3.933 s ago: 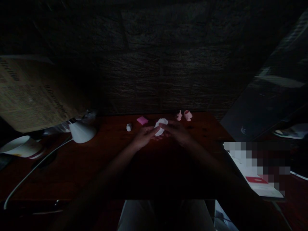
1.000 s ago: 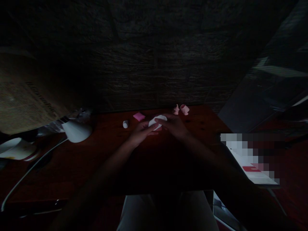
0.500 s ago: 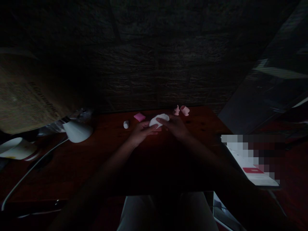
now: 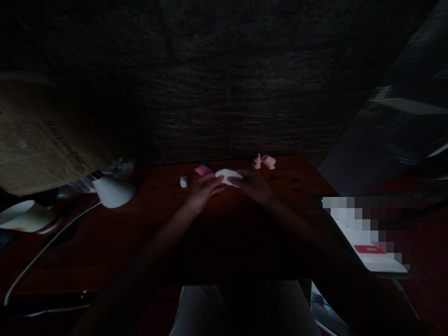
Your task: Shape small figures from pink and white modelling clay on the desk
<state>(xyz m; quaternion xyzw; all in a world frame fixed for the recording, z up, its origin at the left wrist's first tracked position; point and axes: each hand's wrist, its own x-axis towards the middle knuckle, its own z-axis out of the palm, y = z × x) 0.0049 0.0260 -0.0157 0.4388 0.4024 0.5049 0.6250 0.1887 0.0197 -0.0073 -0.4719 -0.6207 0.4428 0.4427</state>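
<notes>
Both hands hold a flattened white piece of modelling clay (image 4: 229, 177) over the dark wooden table. My left hand (image 4: 203, 192) grips its left end, thumb on the near side. On the right end, the fingers of my right hand (image 4: 256, 186) are closed, partly hidden in the dimness. Just beyond my left hand lies a small pink pillow-shaped piece (image 4: 202, 170), and to the left of it a small white lump (image 4: 184, 181). Behind my right hand stand a pink pointed, tiered piece (image 4: 257, 161) and a pink hollow piece (image 4: 269, 162).
A white cone-shaped lamp head (image 4: 114, 191) with a pale cable stands at left, beside a paper cup (image 4: 28, 217) lying on its side and a brown paper bag (image 4: 42, 135). A lit screen (image 4: 374, 254), partly blurred out, is at right. A dark brick wall (image 4: 227, 93) rises behind the table.
The white clay has shifted slightly left and turned from a slant to nearly level between my hands. My left fingers have moved in around its end. Other things stay put.
</notes>
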